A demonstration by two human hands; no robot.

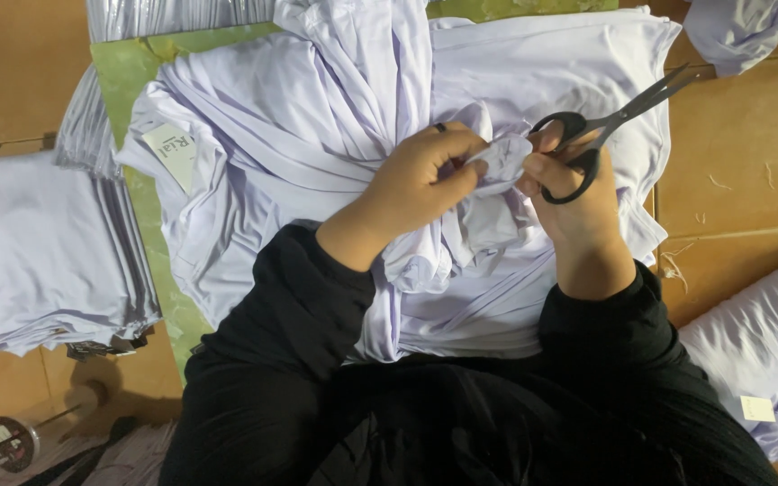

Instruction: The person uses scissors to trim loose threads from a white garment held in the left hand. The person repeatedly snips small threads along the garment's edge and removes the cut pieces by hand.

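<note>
A heap of pale lilac-white garments (317,126) lies in front of me on a green mat (123,67). My left hand (425,171), with a dark ring on one finger, pinches a bunched fold of the cloth (506,162). My right hand (574,202) touches the same fold and holds black-handled scissors (605,126), fingers through the loops, blades pointing up and to the right, nearly closed. Both my arms are in black sleeves. A small paper tag (173,148) sits on the garments at the left.
A folded stack of the same pale cloth (42,252) lies at the left on the orange tiled floor (740,153). More cloth lies at the right (758,342) and top right (740,31). A thread spool (11,441) sits at the lower left.
</note>
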